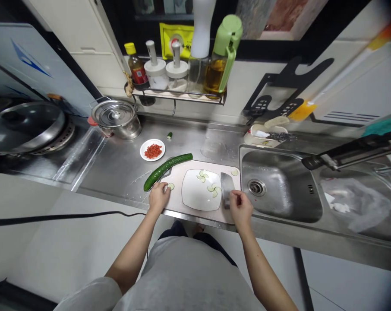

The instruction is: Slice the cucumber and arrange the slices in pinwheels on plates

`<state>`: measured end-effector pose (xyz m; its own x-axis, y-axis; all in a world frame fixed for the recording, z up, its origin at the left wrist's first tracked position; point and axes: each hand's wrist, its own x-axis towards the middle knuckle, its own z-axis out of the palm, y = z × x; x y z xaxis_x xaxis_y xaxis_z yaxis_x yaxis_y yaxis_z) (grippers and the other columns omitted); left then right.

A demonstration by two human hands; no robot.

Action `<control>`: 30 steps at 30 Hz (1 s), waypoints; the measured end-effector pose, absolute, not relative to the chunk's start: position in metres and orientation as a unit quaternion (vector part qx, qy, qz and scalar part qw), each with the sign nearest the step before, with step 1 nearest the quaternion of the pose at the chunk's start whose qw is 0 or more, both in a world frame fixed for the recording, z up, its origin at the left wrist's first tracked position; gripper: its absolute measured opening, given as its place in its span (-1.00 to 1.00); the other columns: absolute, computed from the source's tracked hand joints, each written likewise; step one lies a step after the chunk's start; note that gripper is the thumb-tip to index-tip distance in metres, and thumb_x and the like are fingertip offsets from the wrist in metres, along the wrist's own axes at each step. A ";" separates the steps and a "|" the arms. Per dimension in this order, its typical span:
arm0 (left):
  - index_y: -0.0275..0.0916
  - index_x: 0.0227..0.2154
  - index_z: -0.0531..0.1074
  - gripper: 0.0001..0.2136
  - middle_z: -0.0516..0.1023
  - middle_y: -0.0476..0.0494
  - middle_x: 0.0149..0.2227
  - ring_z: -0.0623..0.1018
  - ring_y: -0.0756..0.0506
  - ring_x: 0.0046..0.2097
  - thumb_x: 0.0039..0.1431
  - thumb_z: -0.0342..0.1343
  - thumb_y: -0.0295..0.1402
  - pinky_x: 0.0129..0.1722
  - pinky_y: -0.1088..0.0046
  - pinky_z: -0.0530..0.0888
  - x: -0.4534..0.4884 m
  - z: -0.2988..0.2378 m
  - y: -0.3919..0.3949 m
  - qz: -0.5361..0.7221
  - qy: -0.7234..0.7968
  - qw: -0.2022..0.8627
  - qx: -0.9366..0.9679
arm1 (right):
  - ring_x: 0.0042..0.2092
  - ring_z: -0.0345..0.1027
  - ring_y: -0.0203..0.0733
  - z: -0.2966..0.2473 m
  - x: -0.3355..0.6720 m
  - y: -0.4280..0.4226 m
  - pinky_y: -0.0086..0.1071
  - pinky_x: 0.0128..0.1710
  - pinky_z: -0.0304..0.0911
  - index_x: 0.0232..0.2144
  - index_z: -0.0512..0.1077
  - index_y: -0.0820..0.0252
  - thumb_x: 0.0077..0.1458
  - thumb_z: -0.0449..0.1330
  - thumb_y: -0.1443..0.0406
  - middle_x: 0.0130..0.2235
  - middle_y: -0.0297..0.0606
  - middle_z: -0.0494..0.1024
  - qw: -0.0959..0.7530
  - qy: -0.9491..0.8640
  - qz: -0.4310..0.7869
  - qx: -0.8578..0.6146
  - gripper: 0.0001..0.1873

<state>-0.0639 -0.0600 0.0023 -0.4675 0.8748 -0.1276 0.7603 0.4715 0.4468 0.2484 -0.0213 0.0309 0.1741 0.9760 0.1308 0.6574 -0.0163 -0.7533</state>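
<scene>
A pale cutting board [179, 172] lies on the steel counter with a square white plate [195, 190] on it. The plate holds several thin cucumber slices [214, 188]. A whole cucumber [167, 170] lies across the board's left corner. My left hand [159, 196] rests on the board beside the cucumber's near end, fingers curled at a single cucumber slice [171, 186]. My right hand [241, 210] grips the handle of a cleaver [227, 185] whose blade lies by the plate's right edge.
A small dish of red bits [152, 150] and a cucumber end [169, 135] sit behind the board. A lidded pot [116, 117] and wok [23, 125] stand left. The sink [279, 185] is right. A shelf of bottles [182, 65] hangs behind.
</scene>
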 end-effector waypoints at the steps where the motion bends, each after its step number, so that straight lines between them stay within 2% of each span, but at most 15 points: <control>1: -0.13 -0.14 0.52 -0.74 0.50 -0.15 -0.16 0.50 -0.14 -0.17 0.13 0.07 -0.23 -0.21 0.38 0.36 -0.063 0.002 -0.061 0.165 0.841 0.172 0.486 | -0.43 0.27 -0.21 0.031 0.248 -0.022 -0.34 -0.35 0.19 -0.32 0.45 0.22 0.09 0.05 0.09 -0.48 -0.29 0.42 0.357 -0.602 0.225 -0.678 -0.67; 7: -0.09 -0.17 0.52 -0.77 0.50 -0.10 -0.14 0.49 -0.11 -0.19 0.16 0.06 -0.23 -0.25 0.41 0.35 -0.061 0.000 -0.064 0.161 0.838 0.149 0.500 | -0.45 0.26 -0.23 0.029 0.243 -0.022 -0.36 -0.37 0.19 -0.32 0.45 0.21 0.10 0.05 0.08 -0.49 -0.30 0.42 0.350 -0.610 0.234 -0.671 -0.66; 13: -0.14 -0.27 0.53 -0.84 0.52 -0.09 -0.19 0.48 -0.07 -0.24 0.13 0.09 -0.30 -0.27 0.45 0.33 -0.059 0.001 -0.062 0.209 0.828 0.144 0.499 | -0.42 0.27 -0.22 0.033 0.238 -0.023 -0.36 -0.36 0.19 -0.33 0.44 0.20 0.11 0.03 0.08 -0.46 -0.29 0.44 0.341 -0.634 0.227 -0.656 -0.67; 19: -0.20 -0.37 0.50 -0.86 0.51 -0.01 -0.40 0.38 0.02 -0.45 0.04 0.15 -0.27 -0.35 0.51 0.32 -0.058 0.018 -0.057 0.339 0.793 0.262 0.433 | -0.41 0.28 -0.22 0.044 0.222 -0.026 -0.36 -0.36 0.19 -0.29 0.43 0.20 0.15 0.04 0.12 -0.45 -0.29 0.44 0.340 -0.644 0.261 -0.633 -0.70; 24: -0.22 -0.42 0.49 -0.84 0.48 -0.01 -0.45 0.36 0.03 -0.46 -0.02 0.20 -0.24 -0.39 0.51 0.31 -0.045 0.050 -0.053 0.408 0.714 0.335 0.461 | -0.34 0.28 -0.21 0.072 0.186 -0.022 -0.34 -0.32 0.22 -0.16 0.43 0.14 0.20 0.03 0.18 -0.33 -0.25 0.46 0.325 -0.726 0.292 -0.531 -0.73; 26: -0.22 -0.43 0.49 -0.84 0.48 -0.02 -0.45 0.35 0.03 -0.47 -0.03 0.22 -0.24 -0.42 0.52 0.29 -0.035 0.063 -0.052 0.415 0.686 0.355 0.480 | -0.24 0.30 -0.16 0.084 0.172 -0.019 -0.29 -0.22 0.23 -0.11 0.43 0.10 0.21 0.05 0.20 -0.25 -0.21 0.47 0.316 -0.765 0.285 -0.484 -0.74; 30: -0.21 -0.42 0.50 -0.85 0.47 -0.01 -0.46 0.34 0.05 -0.49 -0.02 0.22 -0.25 -0.45 0.52 0.27 -0.018 0.080 -0.052 0.415 0.657 0.377 0.504 | -0.15 0.26 -0.09 0.098 0.153 -0.015 -0.25 -0.18 0.21 -0.19 0.46 0.06 0.21 0.06 0.23 -0.22 -0.20 0.45 0.278 -0.819 0.259 -0.431 -0.80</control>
<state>-0.0180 -0.0517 0.0804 -0.2079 0.9751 -0.0772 0.3482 0.1475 0.9258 0.1533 -0.0148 0.0981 -0.4743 0.8495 0.2311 0.5618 0.4942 -0.6635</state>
